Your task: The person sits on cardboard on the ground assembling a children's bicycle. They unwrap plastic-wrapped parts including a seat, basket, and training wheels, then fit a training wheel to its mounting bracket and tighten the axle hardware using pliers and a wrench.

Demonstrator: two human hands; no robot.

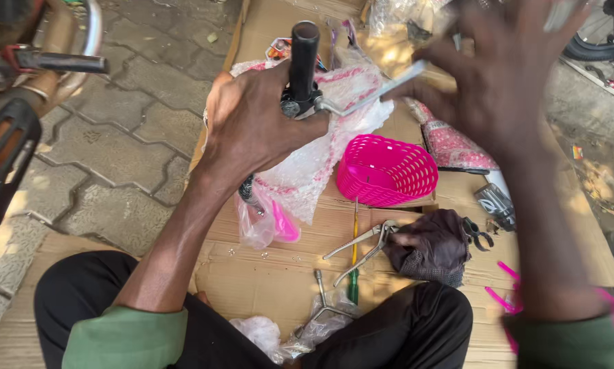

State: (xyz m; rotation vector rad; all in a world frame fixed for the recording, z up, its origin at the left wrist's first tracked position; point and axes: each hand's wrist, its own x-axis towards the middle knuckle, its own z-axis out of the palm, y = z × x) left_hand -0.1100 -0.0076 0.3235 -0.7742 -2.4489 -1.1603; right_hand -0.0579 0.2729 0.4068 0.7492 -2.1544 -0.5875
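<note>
On flattened cardboard (266,273) spread over grey paving, one person sits with both legs folded, seen from above. Their left hand (252,123) is clamped around one handlebar (304,55) with a black grip, which stands upright and is still partly wrapped in one sheet of pink-and-white plastic (314,157). One silver brake lever (372,96) juts from the bar toward the right. Their right hand (505,82) is raised and blurred, fingers spread apart, its fingertips at the lever's far end; whether it grips the lever I cannot tell.

Just right of the wrapped bar lies one pink plastic basket (388,171), on its side. Nearer, in the middle, rest one pair of pliers (365,246), one green-handled screwdriver (354,266), and one dark cloth (433,246). One metal bracket (321,301) lies near the knees, touching crumpled clear plastic. Far right, one bicycle wheel (597,41) shows.
</note>
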